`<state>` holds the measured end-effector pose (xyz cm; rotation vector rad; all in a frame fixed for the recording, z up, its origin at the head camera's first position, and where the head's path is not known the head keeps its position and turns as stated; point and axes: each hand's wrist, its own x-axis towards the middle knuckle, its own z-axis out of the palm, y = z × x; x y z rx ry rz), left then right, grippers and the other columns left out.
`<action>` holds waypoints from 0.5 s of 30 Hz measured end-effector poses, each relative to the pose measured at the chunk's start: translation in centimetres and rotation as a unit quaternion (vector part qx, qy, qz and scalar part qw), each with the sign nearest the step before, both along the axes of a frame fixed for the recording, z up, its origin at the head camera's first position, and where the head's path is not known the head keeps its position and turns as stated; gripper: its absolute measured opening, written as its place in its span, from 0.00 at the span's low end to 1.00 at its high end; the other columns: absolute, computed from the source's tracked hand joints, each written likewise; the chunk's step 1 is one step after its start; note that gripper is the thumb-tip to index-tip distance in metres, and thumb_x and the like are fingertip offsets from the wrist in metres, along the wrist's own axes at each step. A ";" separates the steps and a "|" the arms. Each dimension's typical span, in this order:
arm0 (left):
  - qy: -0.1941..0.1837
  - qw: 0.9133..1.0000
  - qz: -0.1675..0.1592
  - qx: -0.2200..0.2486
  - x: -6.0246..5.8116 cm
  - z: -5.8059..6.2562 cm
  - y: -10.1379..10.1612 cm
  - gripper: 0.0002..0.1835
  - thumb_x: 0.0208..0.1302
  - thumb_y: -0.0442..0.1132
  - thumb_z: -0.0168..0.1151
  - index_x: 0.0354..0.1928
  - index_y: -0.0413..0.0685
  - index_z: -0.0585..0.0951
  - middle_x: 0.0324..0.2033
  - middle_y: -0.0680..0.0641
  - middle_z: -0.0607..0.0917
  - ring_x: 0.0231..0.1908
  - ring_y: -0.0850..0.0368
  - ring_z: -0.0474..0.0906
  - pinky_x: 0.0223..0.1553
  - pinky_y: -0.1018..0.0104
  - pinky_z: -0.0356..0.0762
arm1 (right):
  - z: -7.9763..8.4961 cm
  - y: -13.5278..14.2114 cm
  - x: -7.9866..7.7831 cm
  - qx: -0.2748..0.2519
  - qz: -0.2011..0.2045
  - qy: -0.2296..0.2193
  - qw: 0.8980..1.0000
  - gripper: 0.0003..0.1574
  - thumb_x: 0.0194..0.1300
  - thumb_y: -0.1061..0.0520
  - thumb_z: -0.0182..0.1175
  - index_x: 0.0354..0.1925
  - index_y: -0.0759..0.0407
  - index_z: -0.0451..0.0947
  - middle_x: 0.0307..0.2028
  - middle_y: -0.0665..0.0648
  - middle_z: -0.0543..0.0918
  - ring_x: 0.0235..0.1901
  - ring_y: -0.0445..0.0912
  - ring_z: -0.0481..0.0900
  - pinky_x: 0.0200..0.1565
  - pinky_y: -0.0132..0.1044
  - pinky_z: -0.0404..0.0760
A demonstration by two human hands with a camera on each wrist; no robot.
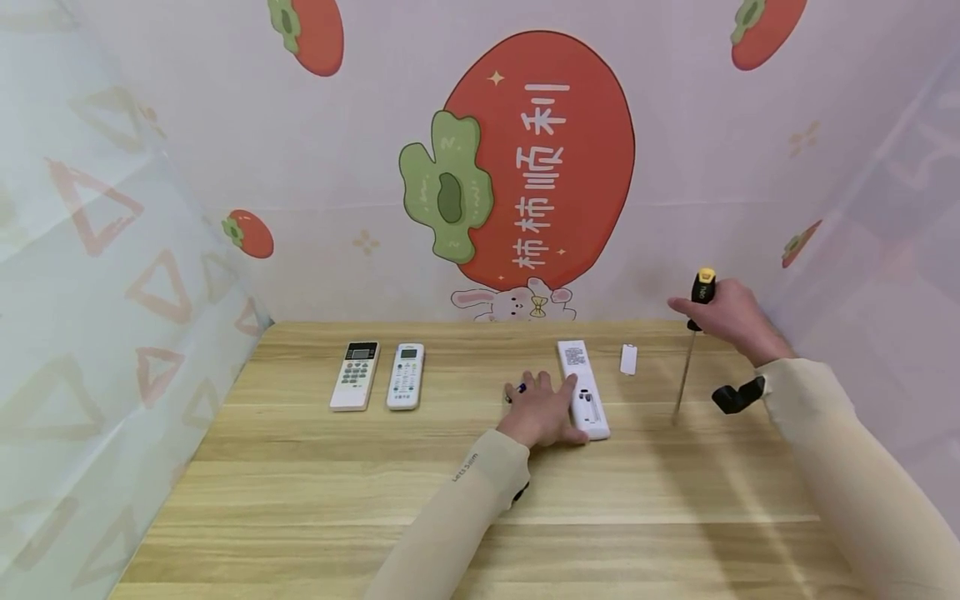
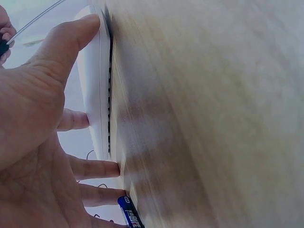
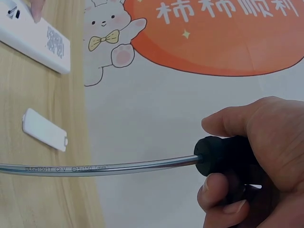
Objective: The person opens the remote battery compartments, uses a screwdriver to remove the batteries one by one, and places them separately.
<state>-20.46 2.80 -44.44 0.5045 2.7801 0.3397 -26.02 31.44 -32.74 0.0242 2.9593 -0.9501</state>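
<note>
A white remote control [image 1: 576,363] lies back side up, with an uncovered battery compartment in its lower half. My left hand [image 1: 538,410] spreads over its left edge; the thumb rests on its near end and the index finger touches it. The other fingertips are down at the tabletop, close to a blue battery [image 2: 127,207]. In my right hand [image 1: 738,318] is a screwdriver [image 1: 702,302] with a black and yellow handle, held nearly upright with the shaft [image 3: 137,165] pointing down and its tip at the tabletop. A small white battery cover [image 1: 628,359] lies between remote and screwdriver.
Two more remotes, one with a dark-framed screen [image 1: 354,379] and a slimmer white one [image 1: 406,379], lie face up on the left of the wooden table [image 1: 337,500]. A printed cloth wall [image 1: 360,167] rises right behind the table, with cloth at both sides.
</note>
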 end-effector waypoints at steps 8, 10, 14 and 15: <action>-0.002 1.000 0.000 -0.003 0.1 0.0 0.0 0.54 0.56 0.70 0.68 0.81 0.66 0.55 0.75 0.36 0.59 0.75 0.32 0.49 0.68 0.29 0.49 | -0.7 0.5 -0.6 0.020 0.004 -0.016 1.000 0.34 0.69 0.36 0.61 0.27 0.66 0.74 0.19 0.56 0.76 0.20 0.48 0.71 0.23 0.43 0.71; -0.002 1.000 0.001 -0.004 0.1 0.0 0.0 0.54 0.56 0.70 0.68 0.80 0.66 0.55 0.75 0.36 0.59 0.75 0.32 0.49 0.68 0.29 0.49 | -0.8 0.6 -0.8 0.029 0.005 -0.020 0.999 0.34 0.69 0.36 0.61 0.28 0.66 0.74 0.20 0.56 0.75 0.20 0.48 0.71 0.23 0.42 0.71; -0.004 1.000 0.001 -0.005 0.0 0.0 0.1 0.54 0.56 0.70 0.68 0.80 0.67 0.55 0.76 0.36 0.58 0.75 0.32 0.48 0.68 0.29 0.49 | -1.4 0.8 -1.2 0.049 0.010 -0.019 0.999 0.32 0.68 0.37 0.62 0.23 0.61 0.71 0.18 0.54 0.73 0.20 0.48 0.70 0.24 0.41 0.69; -0.003 1.000 0.001 -0.007 0.0 0.0 0.1 0.54 0.56 0.70 0.68 0.80 0.67 0.55 0.76 0.36 0.58 0.75 0.32 0.48 0.68 0.29 0.49 | -1.6 0.9 -1.3 0.054 0.011 -0.018 0.998 0.31 0.68 0.38 0.62 0.21 0.59 0.69 0.17 0.53 0.72 0.20 0.48 0.69 0.24 0.41 0.69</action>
